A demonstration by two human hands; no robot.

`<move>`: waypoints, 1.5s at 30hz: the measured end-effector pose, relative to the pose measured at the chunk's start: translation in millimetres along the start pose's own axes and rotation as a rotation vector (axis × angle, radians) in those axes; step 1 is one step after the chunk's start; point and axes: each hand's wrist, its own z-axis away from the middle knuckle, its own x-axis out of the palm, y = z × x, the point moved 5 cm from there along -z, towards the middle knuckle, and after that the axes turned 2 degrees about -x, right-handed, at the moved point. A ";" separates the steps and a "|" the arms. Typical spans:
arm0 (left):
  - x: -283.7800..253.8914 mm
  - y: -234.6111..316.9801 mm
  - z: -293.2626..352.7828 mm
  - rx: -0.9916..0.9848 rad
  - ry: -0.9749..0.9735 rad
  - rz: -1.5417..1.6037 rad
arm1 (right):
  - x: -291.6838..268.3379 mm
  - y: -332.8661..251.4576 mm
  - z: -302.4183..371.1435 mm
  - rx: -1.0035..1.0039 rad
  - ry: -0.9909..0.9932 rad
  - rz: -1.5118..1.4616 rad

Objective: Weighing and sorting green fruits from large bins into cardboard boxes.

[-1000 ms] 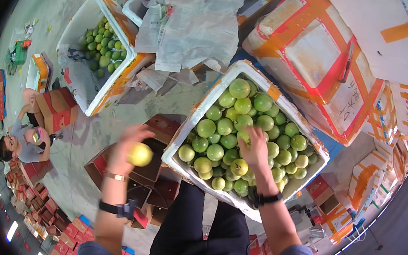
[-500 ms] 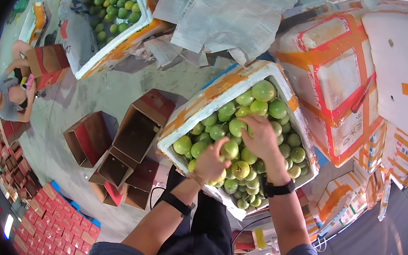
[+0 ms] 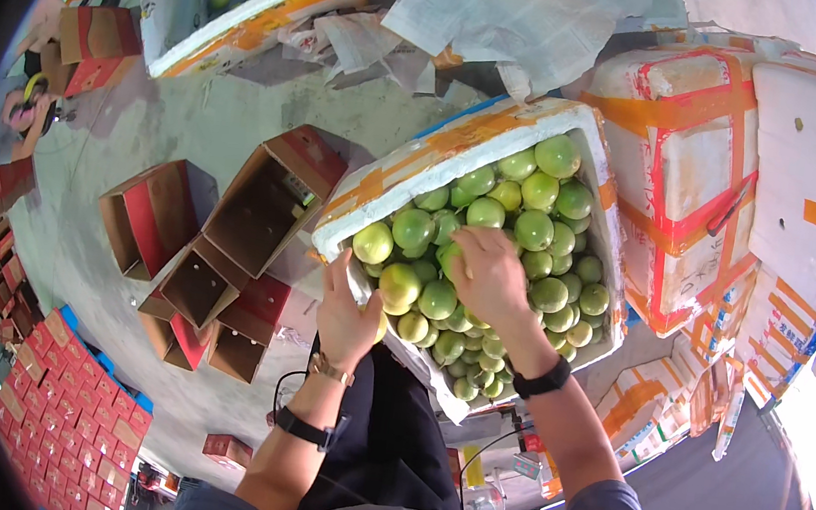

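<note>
A white foam box (image 3: 360,211) holds many round green fruits (image 3: 438,299), which look like passion fruit, some yellowish. My right hand (image 3: 488,276) reaches into the middle of the pile, its fingers curled over a green fruit (image 3: 448,257) that is partly covered by them. At the box's near left corner is my left hand (image 3: 347,321), thumb and fingers apart with no fruit between them. A yellowish fruit (image 3: 381,329) shows beside its thumb. Both wrists wear dark bands.
Several open red-and-brown cartons (image 3: 268,204) stand on the floor to the left. Another foam box (image 3: 251,41) with green fruit is at the far left, near a person (image 3: 21,115) handling a carton. Taped foam boxes (image 3: 679,175) are stacked right; red cartons (image 3: 67,418) lower left.
My left hand has moved left from the fruit pile to the box's corner. My right hand has shifted slightly left and down among the fruit. The view has tilted.
</note>
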 end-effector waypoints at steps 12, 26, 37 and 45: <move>39.8 -44.3 -20.0 -0.090 -0.232 0.208 | 56.3 -11.2 -23.5 -0.128 -0.309 0.206; 50.0 -99.4 110.3 -0.427 -0.400 1.158 | 77.0 -29.0 46.4 0.363 -0.125 -1.253; 37.0 -30.3 121.1 -0.501 -0.813 1.320 | 0.5 6.9 144.1 0.679 0.463 -1.931; 42.8 -87.8 166.7 -0.826 -0.757 1.194 | -20.4 0.3 133.1 0.353 0.542 -0.068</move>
